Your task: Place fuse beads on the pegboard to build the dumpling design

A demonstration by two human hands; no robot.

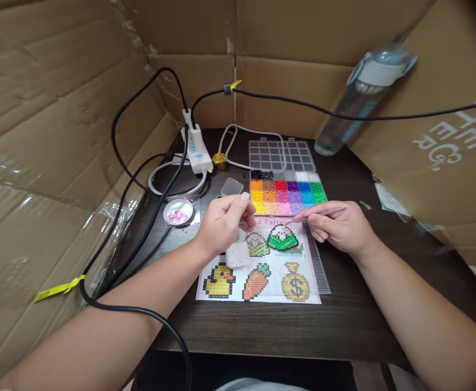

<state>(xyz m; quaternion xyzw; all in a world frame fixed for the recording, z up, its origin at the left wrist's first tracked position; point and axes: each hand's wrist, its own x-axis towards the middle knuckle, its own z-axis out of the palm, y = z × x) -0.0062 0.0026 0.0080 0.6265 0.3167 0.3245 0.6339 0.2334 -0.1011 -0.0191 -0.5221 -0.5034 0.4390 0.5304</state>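
Note:
My left hand (224, 221) is closed in a pinch at the upper left of the printed pattern sheet (258, 296). From its fingers hangs a small clear bag of whitish beads (238, 255), partly covering the sheet. My right hand (339, 225) grips thin pinkish tweezers (323, 214), their tips pointing left over the sheet's top edge. Between the hands, a green and white bead figure (283, 239) with a dark outline lies on the sheet. Duck, carrot and money bag pictures show along the lower row. A clear pegboard (318, 260) sticks out at the sheet's right side.
Behind the sheet stands an open bead box (280, 185) with many colours. A white dish of pink and white beads (178, 212) sits left. Black cables (140, 260) cross my left forearm; a power strip (199, 149) and water bottle (360, 103) stand at the back.

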